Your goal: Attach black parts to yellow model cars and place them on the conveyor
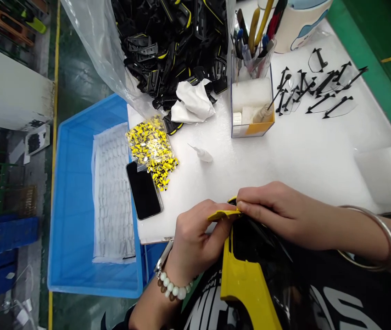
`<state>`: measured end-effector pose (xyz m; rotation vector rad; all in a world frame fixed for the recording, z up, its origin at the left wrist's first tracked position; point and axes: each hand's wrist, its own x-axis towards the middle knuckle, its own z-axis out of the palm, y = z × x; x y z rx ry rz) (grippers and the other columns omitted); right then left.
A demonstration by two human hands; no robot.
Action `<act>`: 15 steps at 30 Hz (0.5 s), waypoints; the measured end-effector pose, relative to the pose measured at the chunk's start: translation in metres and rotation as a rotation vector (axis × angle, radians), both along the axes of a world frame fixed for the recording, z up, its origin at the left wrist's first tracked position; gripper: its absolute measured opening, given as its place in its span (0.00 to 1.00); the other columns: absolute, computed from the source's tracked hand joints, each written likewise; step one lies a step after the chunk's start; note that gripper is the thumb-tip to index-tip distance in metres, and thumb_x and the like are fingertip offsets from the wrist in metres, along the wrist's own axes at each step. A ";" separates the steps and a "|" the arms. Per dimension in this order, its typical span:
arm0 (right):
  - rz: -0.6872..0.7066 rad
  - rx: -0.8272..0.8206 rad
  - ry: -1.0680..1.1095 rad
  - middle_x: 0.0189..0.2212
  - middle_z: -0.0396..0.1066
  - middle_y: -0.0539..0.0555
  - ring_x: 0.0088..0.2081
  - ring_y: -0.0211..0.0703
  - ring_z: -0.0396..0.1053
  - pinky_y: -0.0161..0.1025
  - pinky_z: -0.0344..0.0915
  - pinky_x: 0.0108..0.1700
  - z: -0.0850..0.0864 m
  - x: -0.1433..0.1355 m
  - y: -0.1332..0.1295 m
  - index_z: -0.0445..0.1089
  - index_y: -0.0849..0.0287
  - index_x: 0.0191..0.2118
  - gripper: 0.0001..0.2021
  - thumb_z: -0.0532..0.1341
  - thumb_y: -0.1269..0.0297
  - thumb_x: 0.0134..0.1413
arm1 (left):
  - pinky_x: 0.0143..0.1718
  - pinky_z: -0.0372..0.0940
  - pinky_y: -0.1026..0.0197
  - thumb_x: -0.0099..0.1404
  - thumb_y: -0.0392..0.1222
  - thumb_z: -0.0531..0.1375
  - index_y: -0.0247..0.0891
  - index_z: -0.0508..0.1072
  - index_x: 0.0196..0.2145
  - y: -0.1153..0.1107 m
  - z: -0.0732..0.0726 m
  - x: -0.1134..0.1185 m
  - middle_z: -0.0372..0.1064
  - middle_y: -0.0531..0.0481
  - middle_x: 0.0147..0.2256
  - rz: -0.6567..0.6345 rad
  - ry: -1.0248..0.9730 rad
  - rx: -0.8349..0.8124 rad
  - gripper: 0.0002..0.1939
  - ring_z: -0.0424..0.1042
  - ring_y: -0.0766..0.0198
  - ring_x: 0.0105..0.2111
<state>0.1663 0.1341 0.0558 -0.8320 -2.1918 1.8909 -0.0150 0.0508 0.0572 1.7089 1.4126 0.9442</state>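
Note:
A yellow and black plastic part [243, 275] is held close to the body at the bottom centre. My left hand [198, 236], with a bead bracelet at the wrist, grips its upper yellow end between thumb and fingers. From the right, my right hand [278, 208] pinches the same end, its fingertips beside those of my left hand. A metal bangle [390, 240] circles the right forearm. Beyond the hands, a small white dropper bottle [202, 154] lies on the white table [267, 165].
Black parts [168, 46] fill a clear bag at the back. Small yellow pieces [152, 144] and a phone [143, 190] lie at left, beside a blue bin [75, 206]. A tool holder [252, 130] stands behind. Thin black pieces [333, 103] lie back right.

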 end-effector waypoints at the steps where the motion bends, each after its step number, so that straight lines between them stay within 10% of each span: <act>1: -0.013 -0.034 0.019 0.21 0.55 0.45 0.24 0.34 0.55 0.35 0.53 0.28 -0.002 0.001 -0.001 0.56 0.57 0.26 0.16 0.48 0.59 0.66 | 0.31 0.68 0.65 0.64 0.30 0.59 0.37 0.76 0.38 0.001 -0.001 0.000 0.75 0.47 0.30 -0.001 -0.002 -0.003 0.08 0.74 0.66 0.30; 15: -0.281 -0.237 0.033 0.24 0.54 0.46 0.28 0.38 0.55 0.37 0.55 0.31 -0.024 0.017 -0.005 0.57 0.57 0.28 0.19 0.50 0.50 0.65 | 0.35 0.70 0.62 0.64 0.35 0.59 0.38 0.75 0.44 0.011 -0.012 -0.001 0.74 0.46 0.35 -0.075 -0.154 -0.029 0.10 0.73 0.63 0.34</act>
